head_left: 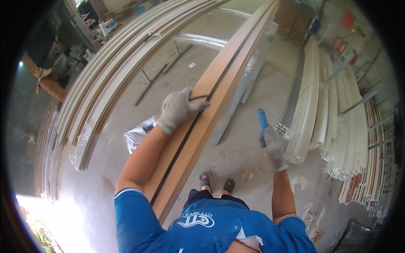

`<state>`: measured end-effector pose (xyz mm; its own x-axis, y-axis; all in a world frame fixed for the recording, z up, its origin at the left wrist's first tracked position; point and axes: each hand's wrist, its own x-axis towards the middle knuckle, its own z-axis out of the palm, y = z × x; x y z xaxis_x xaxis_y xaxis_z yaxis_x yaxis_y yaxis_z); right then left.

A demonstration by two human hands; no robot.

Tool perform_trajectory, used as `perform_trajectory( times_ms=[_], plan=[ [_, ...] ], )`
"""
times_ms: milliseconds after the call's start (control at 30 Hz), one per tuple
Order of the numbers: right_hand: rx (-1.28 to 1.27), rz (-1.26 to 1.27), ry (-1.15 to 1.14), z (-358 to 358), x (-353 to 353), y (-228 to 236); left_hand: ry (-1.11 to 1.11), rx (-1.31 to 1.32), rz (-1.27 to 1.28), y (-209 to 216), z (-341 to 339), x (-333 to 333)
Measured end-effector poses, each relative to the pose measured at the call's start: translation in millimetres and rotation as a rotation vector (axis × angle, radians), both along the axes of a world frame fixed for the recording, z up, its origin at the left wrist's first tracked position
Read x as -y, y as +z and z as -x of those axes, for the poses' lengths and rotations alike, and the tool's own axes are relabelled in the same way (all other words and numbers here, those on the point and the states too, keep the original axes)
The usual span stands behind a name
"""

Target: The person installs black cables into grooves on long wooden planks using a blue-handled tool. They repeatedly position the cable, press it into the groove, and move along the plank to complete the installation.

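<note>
A long wood-coloured profile [223, 80] runs from below my left arm up to the far end of the room. Along its groove lies a black rubber strip [184, 139]. My left hand [180, 109], in a pale grey glove, rests on the profile with its fingers bent over the strip. A short loose end of the strip sticks out by the fingertips. In my gloved right hand [273, 147], held out to the right and away from the profile, is a slim blue tool [263, 118] that looks like a utility knife. The fingers are wrapped round its lower part.
Long pale profiles [122, 71] lie side by side on the left, some with plastic film on their ends. Metal stand legs [151, 86] stand on the concrete floor. At the right, bundled white profiles [310, 101] rest on racks along the wall. Crumpled silvery film [137, 134] lies behind my left forearm.
</note>
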<state>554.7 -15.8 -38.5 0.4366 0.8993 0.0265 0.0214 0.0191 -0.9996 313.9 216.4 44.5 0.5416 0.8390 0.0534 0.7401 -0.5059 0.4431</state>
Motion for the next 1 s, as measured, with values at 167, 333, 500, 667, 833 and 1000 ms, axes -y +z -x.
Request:
perform_trajectory(
  times_ms=[167, 333, 500, 667, 833, 1000],
  plan=[
    [-0.164, -0.036, -0.048, 30.3, -28.9, 3.8, -0.082, 0.070, 0.045, -10.0, 51.1, 15.2],
    [-0.083, -0.043, -0.061, 51.3, -55.8, 23.7, -0.043, 0.265, 0.099, -21.6, 63.5, 7.0],
    [0.025, -0.039, -0.009, 62.0, -76.5, 52.8, -0.096, 0.449, 0.031, -2.2, 65.8, 1.7],
    [0.182, -0.276, 0.198, 75.2, -112.5, 86.3, -0.283, 0.322, 0.039, 37.8, 32.3, 12.4],
    [0.309, -0.368, 0.310, 44.1, -148.8, 117.7, -0.383, 0.365, -0.035, 62.7, -20.7, 14.4],
    [0.596, -0.582, 0.111, -42.7, -170.6, 145.3, -0.319, 0.411, 0.268, 65.2, -63.5, -13.4]
  ],
)
